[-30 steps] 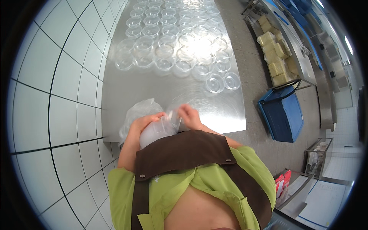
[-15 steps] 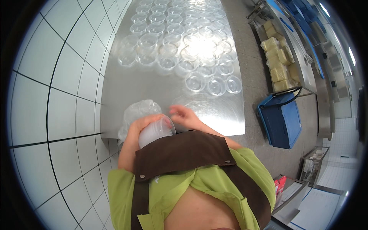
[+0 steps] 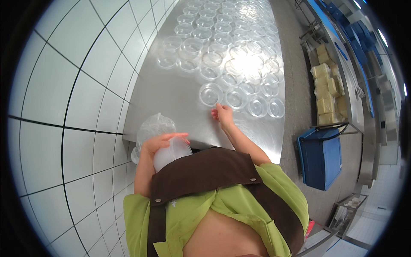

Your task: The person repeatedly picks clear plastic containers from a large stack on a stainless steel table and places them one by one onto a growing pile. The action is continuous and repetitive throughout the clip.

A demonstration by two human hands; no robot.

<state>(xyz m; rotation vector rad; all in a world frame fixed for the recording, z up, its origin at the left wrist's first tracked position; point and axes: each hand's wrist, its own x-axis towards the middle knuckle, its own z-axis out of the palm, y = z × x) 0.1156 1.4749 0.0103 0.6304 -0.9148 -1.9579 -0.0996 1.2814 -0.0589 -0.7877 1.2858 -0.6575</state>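
My left hand grips a stack of clear plastic containers held against my chest, just above the brown apron. My right hand is stretched out over the steel table, its fingers at the near rim of a clear round container standing on the table. I cannot tell whether the fingers still pinch that rim. Several more clear round containers stand in rows beyond it, filling the far part of the table.
A crumpled clear plastic bag lies at the table's near left corner. White wall tiles run along the left. On the right, a blue crate sits on the floor, and a trolley holds yellowish blocks.
My right hand left the stack at my chest and reached forward onto the table, where one more container now stands at the near end of the rows.
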